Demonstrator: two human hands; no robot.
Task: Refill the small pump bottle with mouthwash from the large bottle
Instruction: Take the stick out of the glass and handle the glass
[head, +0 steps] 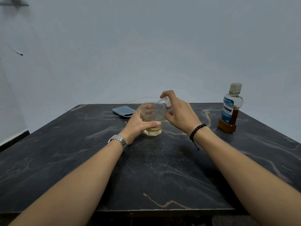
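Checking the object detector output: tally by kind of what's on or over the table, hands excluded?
Bottles: 2, the large mouthwash bottle and the small pump bottle held in the right hand
Glasses: 1, the glass held by the left hand
Cloths: 1, the folded blue cloth
Total: 4

Table (162, 168): dark stone-look top, black with pale grey and tan veining, square-cut front edge.

Cloth (124, 111): blue-grey, folded, lying flat near the table's far edge, left of centre.

Thin wire (141, 98): pale, runs along the base of the wall just behind the table's far edge.

Wall (146, 46): plain, pale grey-white, fills the upper half of the view.

Cable end (16, 51): thin, dark tip, at upper left against the wall.

Skirting (14, 139): dark strip at the foot of the left wall.
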